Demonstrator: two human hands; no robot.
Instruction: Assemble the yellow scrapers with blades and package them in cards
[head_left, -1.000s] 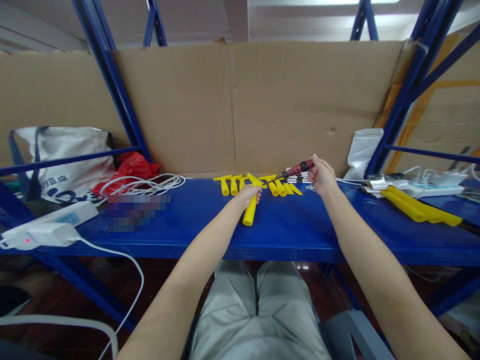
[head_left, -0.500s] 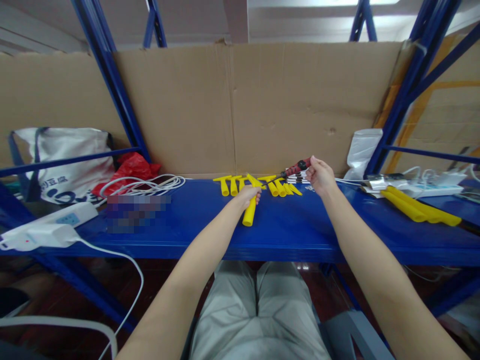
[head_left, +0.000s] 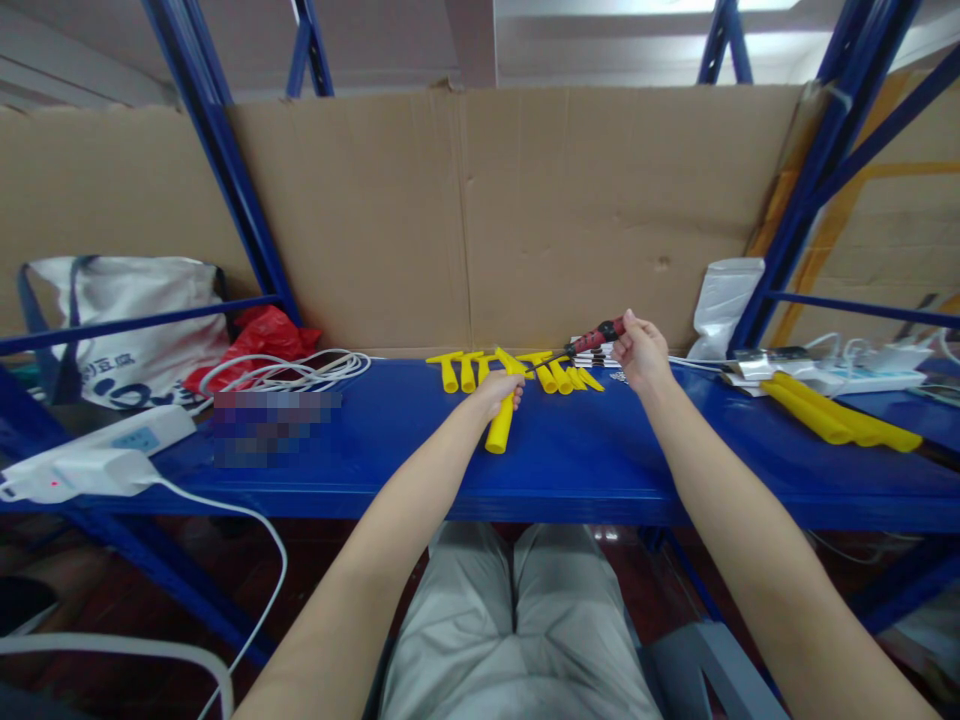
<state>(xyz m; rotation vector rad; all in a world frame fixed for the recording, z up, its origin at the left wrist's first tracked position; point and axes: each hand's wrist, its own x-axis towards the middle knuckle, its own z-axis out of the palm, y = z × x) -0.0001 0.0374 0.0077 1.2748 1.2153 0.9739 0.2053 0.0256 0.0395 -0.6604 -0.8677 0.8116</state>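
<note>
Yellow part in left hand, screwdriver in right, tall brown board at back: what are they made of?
Yellow part: likely plastic, smooth; even color, rounded tube-like end.
Screwdriver: red-and-black handle, perhaps plastic or rubber, too small to tell; thin, dark, straight shaft, probably metal.
Brown board: looks like cardboard, matte; vertical crease, small dents.

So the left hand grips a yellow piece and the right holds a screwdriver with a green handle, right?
Not quite: in the head view, the screwdriver has a red and black handle, not green. The left hand grips a yellow piece, and the right hand holds the screwdriver.
</note>
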